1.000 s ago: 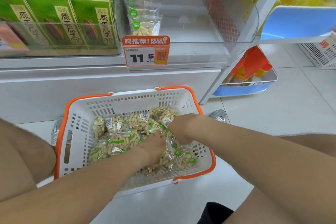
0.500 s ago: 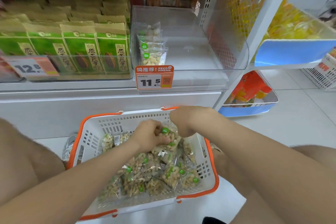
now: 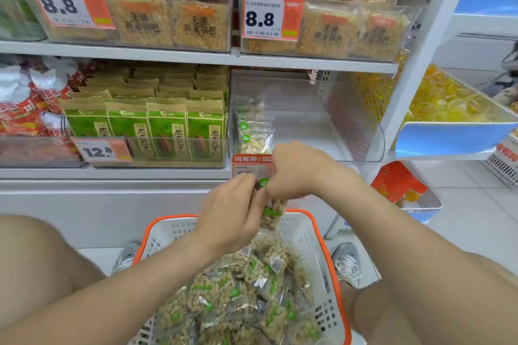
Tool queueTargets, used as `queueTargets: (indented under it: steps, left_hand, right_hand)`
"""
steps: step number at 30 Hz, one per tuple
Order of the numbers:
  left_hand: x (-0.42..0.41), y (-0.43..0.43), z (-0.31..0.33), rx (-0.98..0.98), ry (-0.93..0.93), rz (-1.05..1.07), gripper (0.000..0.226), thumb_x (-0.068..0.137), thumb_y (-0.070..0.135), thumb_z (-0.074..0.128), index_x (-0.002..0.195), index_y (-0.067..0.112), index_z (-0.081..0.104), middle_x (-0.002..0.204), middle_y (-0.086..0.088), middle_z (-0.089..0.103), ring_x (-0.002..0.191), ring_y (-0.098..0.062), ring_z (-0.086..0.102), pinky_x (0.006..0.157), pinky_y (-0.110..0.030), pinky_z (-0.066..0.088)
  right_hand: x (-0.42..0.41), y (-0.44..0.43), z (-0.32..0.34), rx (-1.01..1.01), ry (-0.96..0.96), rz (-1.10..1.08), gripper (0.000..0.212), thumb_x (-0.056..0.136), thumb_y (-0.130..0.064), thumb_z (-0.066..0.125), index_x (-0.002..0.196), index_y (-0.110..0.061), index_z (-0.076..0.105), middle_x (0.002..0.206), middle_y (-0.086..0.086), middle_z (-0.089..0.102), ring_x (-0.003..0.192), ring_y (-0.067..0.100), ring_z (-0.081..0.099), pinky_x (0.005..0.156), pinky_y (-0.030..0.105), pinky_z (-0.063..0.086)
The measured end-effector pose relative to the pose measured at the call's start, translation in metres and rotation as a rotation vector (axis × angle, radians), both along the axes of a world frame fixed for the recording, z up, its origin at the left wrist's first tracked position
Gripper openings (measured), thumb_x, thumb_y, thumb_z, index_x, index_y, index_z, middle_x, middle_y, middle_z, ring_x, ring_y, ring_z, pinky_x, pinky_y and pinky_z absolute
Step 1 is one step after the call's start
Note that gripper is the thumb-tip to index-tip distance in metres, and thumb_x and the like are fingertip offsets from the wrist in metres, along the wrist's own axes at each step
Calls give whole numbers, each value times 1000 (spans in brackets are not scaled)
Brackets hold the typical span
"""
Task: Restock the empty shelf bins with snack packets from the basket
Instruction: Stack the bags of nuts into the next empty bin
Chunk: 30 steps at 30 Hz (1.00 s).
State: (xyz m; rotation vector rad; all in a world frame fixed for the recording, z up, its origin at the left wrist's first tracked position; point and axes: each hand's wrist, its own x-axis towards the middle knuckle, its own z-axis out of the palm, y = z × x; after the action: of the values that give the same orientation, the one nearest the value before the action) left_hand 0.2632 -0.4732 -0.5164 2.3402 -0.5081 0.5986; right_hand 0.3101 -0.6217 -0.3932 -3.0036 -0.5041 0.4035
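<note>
The left hand (image 3: 232, 213) and right hand (image 3: 300, 173) meet above the basket (image 3: 305, 235), both pinching the top of one snack packet (image 3: 270, 211) that hangs just before the clear shelf bin (image 3: 308, 134). That bin holds a few packets (image 3: 253, 134) against its left wall — the rest of its floor lies open to the right wall. The hands cover most of the orange price tag (image 3: 246, 159); the packet's upper edge is hidden among fingers.
</note>
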Motion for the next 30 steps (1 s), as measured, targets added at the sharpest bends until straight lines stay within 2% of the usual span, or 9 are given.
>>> queueTargets:
  steps: [4, 9, 14, 17, 20, 22, 24, 26, 30]
  left_hand:
    - [12, 0, 35, -132, -64, 86, 31, 103, 31, 53, 76, 27, 38, 64, 14, 38, 57, -10, 38, 53, -36, 26]
    - [43, 0, 72, -307, -35, 221, 41, 103, 35, 53, 68, 16, 43, 55, 4, 44, 53, -15, 42, 54, -42, 34]
    - [81, 5, 95, -263, 45, 315, 46, 106, 43, 56, 70, 15, 51, 62, 2, 55, 61, -14, 51, 57, -38, 31]
    - [102, 8, 105, -135, 161, 309, 49, 106, 48, 53, 71, 14, 56, 67, 0, 60, 65, -13, 54, 54, -33, 29]
    - [117, 17, 109, 32, 187, 334, 57, 107, 54, 40, 70, 16, 60, 71, -4, 63, 69, -23, 60, 59, -36, 41]
    - [122, 28, 104, 128, 63, 356, 54, 108, 48, 35, 72, 18, 62, 83, -6, 58, 82, -28, 58, 67, -38, 42]
    - [125, 37, 96, 188, -36, 390, 39, 107, 39, 41, 89, 18, 68, 100, -3, 51, 96, -26, 48, 80, -40, 42]
    - [130, 40, 89, 286, -31, 439, 22, 102, 33, 52, 111, 22, 68, 116, -2, 48, 108, -27, 41, 88, -43, 38]
    - [134, 34, 87, 438, 126, 398, 32, 95, 29, 62, 126, 31, 63, 146, -3, 42, 135, -32, 31, 105, -54, 29]
  right_hand:
    - [17, -1, 25, 223, -7, -88, 23, 65, -27, 56, 63, -6, 67, 49, 5, 65, 51, 26, 64, 54, 37, 58]
    - [41, 9, 32, 778, -77, -330, 27, 84, -23, 55, 83, 1, 68, 75, 17, 75, 66, 32, 74, 54, 45, 64]
    - [69, 19, 22, 1030, 54, -529, 27, 94, -39, 51, 100, -13, 59, 86, -2, 65, 73, 19, 59, 58, 31, 48]
    - [79, 22, 17, 1062, 232, -568, 38, 98, -37, 51, 126, -12, 58, 104, 8, 72, 86, 23, 71, 65, 35, 56]
    - [91, 23, 9, 1044, 202, -539, 24, 102, -28, 56, 113, -9, 65, 90, 8, 75, 80, 23, 72, 73, 39, 63]
    - [101, 19, 4, 1006, 123, -516, 28, 101, -28, 59, 113, -3, 66, 95, 11, 71, 83, 23, 62, 70, 35, 53]
    - [111, 14, -3, 903, 31, -463, 28, 99, -33, 64, 102, -5, 64, 91, 11, 65, 79, 22, 53, 65, 34, 44]
    - [118, 9, -9, 791, 15, -424, 35, 96, -41, 70, 94, -8, 61, 81, 7, 61, 73, 24, 56, 65, 41, 53]
    - [120, 5, -22, 649, 156, -387, 40, 91, -37, 81, 104, -3, 65, 93, 14, 77, 80, 28, 78, 72, 47, 66]
